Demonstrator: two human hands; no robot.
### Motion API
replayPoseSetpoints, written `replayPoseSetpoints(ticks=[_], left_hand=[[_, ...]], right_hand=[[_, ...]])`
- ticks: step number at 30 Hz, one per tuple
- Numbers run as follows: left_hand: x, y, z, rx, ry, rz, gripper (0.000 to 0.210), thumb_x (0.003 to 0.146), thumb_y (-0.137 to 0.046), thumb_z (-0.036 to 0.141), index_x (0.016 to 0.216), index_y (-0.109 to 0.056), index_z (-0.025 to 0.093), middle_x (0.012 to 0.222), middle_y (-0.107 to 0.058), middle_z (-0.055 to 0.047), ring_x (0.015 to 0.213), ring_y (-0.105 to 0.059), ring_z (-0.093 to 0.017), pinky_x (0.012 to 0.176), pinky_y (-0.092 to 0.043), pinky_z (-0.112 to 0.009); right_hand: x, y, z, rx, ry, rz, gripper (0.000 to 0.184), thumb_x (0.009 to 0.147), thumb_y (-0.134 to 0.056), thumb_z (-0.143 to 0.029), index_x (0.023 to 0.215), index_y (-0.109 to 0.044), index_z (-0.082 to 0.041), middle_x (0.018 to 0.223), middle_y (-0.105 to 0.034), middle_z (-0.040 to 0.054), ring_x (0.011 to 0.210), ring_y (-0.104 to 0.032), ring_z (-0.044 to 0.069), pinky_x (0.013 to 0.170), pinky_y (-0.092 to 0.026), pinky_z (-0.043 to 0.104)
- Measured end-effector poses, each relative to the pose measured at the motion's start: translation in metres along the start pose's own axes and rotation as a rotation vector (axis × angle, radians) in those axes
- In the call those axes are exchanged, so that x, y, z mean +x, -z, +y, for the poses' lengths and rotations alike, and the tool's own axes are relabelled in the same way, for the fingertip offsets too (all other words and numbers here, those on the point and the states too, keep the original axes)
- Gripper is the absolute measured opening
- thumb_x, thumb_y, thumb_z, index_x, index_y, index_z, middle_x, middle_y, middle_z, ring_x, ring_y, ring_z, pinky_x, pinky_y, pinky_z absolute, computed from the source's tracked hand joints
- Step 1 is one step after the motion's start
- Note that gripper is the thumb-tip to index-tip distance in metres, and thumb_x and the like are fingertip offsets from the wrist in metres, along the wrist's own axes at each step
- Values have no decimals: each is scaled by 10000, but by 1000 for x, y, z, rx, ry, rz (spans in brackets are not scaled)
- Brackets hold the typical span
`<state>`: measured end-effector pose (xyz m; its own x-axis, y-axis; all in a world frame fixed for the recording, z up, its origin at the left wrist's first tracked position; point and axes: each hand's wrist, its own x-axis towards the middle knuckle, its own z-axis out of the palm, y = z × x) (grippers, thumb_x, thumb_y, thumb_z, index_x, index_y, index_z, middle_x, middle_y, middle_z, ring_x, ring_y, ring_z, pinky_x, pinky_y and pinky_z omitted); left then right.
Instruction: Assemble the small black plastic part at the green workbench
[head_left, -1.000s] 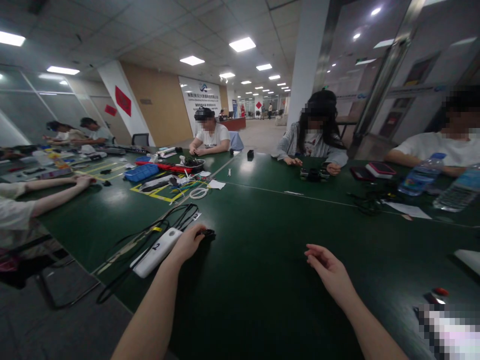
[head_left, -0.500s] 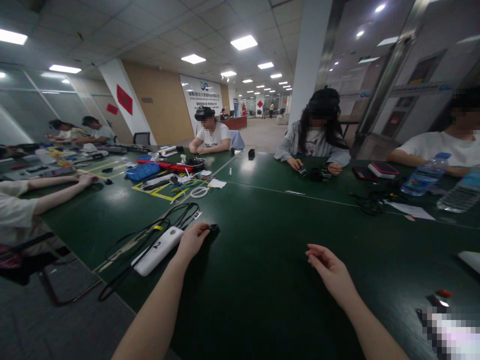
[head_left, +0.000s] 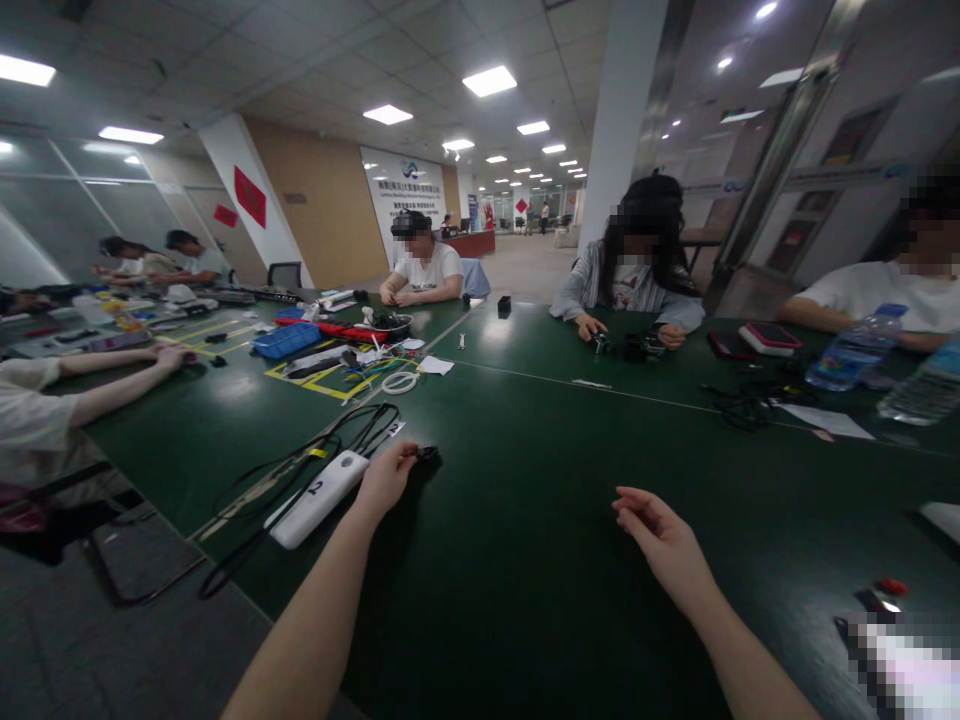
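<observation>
Pinching the small black object [head_left: 427,454] in our left hand [head_left: 386,478] near the white numbered case [head_left: 319,498], we have edged it slightly forward over the green table [head_left: 510,560], while our right hand [head_left: 660,535] curls loosely around nothing, so handling remains one-handed.

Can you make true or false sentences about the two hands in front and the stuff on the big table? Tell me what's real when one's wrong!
1. The left hand and right hand are apart. True.
2. The left hand has its fingertips on a small black object. True.
3. The right hand is holding a bottle. False: nothing shows in it.
4. The white box lies on the tabletop, nearer the left hand. True.
5. The white box has a 7 on it. False: it says 2.
6. The tabletop is red. False: it's green.
</observation>
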<state>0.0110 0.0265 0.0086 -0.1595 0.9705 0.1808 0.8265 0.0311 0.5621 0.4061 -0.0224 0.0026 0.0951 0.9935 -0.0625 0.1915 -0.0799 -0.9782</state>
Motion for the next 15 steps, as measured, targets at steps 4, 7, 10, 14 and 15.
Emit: replayPoseSetpoints(ticks=[4, 7, 10, 14, 15], left_hand=[[1, -1, 0, -4, 8, 55, 262, 780, -418, 247, 1008, -531, 183, 1003, -625, -54, 921, -584, -173, 826, -431, -297], [2, -1, -1, -9, -2, 38, 252, 781, -418, 252, 998, -531, 191, 1000, -623, -49, 923, -583, -173, 828, -434, -299], [1, -2, -2, -25, -18, 10, 245, 782, -416, 256, 993, -534, 211, 997, -624, -34, 900, -592, -165, 822, -437, -294], [-1, 0, 1, -10, -37, -13, 246, 777, -424, 270, 982, -549, 220, 975, -635, -27, 879, -597, -166, 813, -435, -294], [-2, 1, 2, -5, -41, -22, 247, 775, -427, 274, 982, -552, 221, 968, -639, -26, 879, -597, -167, 812, -434, -293]], right_hand=[[0, 1, 1, -11, -6, -1, 326, 673, -579, -350, 985, -580, -256, 928, -629, 27, 891, -574, 230, 779, -473, 379], [0, 2, 3, -13, -10, -13, 331, 674, -579, -355, 991, -576, -259, 933, -630, 24, 902, -572, 231, 787, -471, 381], [0, 2, 2, -8, -15, -7, 339, 662, -585, -366, 983, -582, -257, 929, -634, 26, 908, -571, 236, 782, -474, 382], [-1, 2, 0, -2, -10, -4, 330, 664, -587, -366, 977, -587, -260, 926, -637, 25, 890, -578, 234, 770, -480, 382], [-1, 2, 0, -2, -6, -4, 329, 666, -587, -364, 979, -587, -260, 927, -636, 25, 886, -579, 233, 767, -481, 381]])
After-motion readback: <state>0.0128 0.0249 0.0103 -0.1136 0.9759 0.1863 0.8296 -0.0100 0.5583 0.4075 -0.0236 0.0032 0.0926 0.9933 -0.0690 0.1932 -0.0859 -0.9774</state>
